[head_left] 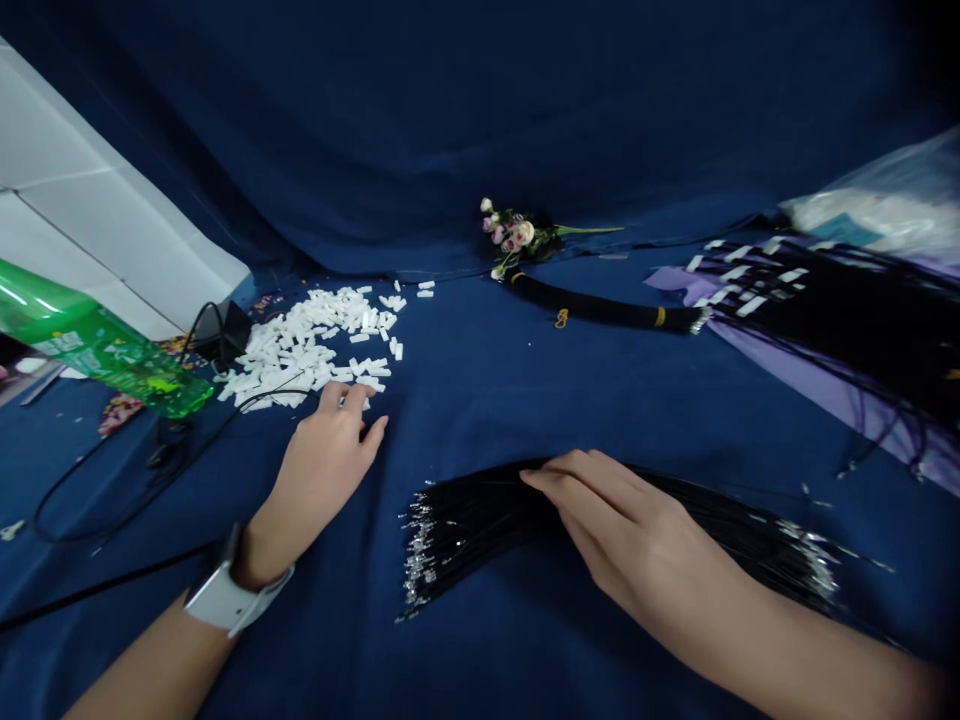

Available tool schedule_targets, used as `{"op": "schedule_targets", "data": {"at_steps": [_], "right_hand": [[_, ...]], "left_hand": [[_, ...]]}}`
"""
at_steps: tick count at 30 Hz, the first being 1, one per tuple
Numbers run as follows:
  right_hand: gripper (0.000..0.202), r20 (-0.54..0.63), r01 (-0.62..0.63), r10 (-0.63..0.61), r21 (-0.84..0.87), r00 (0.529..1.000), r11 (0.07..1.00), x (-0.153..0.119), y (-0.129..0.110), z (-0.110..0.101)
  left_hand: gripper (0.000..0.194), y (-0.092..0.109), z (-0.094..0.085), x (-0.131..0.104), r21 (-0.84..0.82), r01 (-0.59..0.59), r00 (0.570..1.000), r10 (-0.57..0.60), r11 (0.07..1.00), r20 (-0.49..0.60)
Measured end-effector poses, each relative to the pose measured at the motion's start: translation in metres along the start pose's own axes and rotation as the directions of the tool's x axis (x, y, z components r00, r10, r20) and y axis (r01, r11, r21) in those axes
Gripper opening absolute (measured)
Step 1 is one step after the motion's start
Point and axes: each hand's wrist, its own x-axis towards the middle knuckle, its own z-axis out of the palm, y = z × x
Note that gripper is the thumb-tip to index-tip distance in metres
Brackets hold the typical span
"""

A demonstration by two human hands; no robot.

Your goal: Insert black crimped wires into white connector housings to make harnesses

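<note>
My left hand (335, 440) reaches to the near edge of a pile of small white plastic pieces (289, 345). Its thumb stands apart from the fingers, and the fingertips touch or hover just over the closest pieces; I see nothing held in it. A bundle of thin black cords (480, 520) with silvery metal ends lies across the cloth in front of me. Over the middle of this bundle, my right hand (637, 525) is closed on some of the cords, its fingers close together and pointing left. How many cords it grips is hidden.
On the left lies a green plastic bottle (105, 345) beside a black cable (112, 530). Artificial flowers (517, 235) and a tied black cord bundle (600, 302) lie farther back. Black cords with white pieces (847, 310) rest on purple material (810, 390) at right, near a clear plastic bag (892, 205).
</note>
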Motion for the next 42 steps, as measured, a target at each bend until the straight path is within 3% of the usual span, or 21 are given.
{"op": "schedule_targets", "data": {"at_steps": [6, 11, 15, 20, 25, 27, 29, 35, 42], "right_hand": [[0.012, -0.020, -0.074, 0.074, 0.006, 0.997, 0.997, 0.008, 0.001, -0.002], [0.008, -0.051, -0.099, 0.101, 0.044, 0.994, 0.994, 0.009, 0.002, -0.006], [0.017, -0.103, -0.120, 0.127, 0.073, 0.987, 0.990, 0.009, -0.001, -0.006], [0.030, -0.122, -0.097, 0.110, 0.107, 0.986, 0.989, 0.009, -0.005, -0.005], [0.017, -0.125, -0.135, 0.152, 0.134, 0.980, 0.982, 0.010, -0.007, -0.011], [0.013, -0.131, -0.147, 0.165, 0.135, 0.978, 0.980, 0.011, -0.007, -0.015], [0.011, -0.148, -0.161, 0.179, 0.127, 0.973, 0.979, 0.012, -0.007, -0.019], [0.008, -0.140, -0.157, 0.169, 0.093, 0.976, 0.983, 0.013, -0.008, -0.025], [0.011, -0.070, -0.062, 0.064, 0.031, 0.995, 0.998, 0.002, -0.014, -0.020]], "left_hand": [[0.025, -0.004, -0.001, 0.007, -0.140, -0.018, 1.000, 0.019, 0.990, 0.008], [0.017, 0.008, -0.005, -0.008, -0.459, 0.032, 0.998, -0.007, 0.888, 0.056], [0.016, 0.022, -0.008, -0.018, -0.705, 0.158, 0.980, -0.024, 0.691, 0.197], [0.031, 0.036, -0.016, -0.023, -0.828, 0.331, 0.936, -0.046, 0.453, 0.349], [0.021, 0.049, -0.024, -0.034, -0.815, 0.578, 0.814, 0.041, 0.043, 0.579], [0.019, 0.053, -0.025, -0.037, -0.789, 0.611, 0.792, 0.072, -0.062, 0.607], [0.017, 0.055, -0.025, -0.038, -0.799, 0.596, 0.803, 0.077, -0.076, 0.591], [0.006, 0.057, -0.023, -0.041, -0.884, 0.455, 0.883, 0.075, 0.108, 0.463], [0.008, 0.059, -0.023, -0.046, -0.872, 0.447, 0.884, 0.055, 0.201, 0.465]]}}
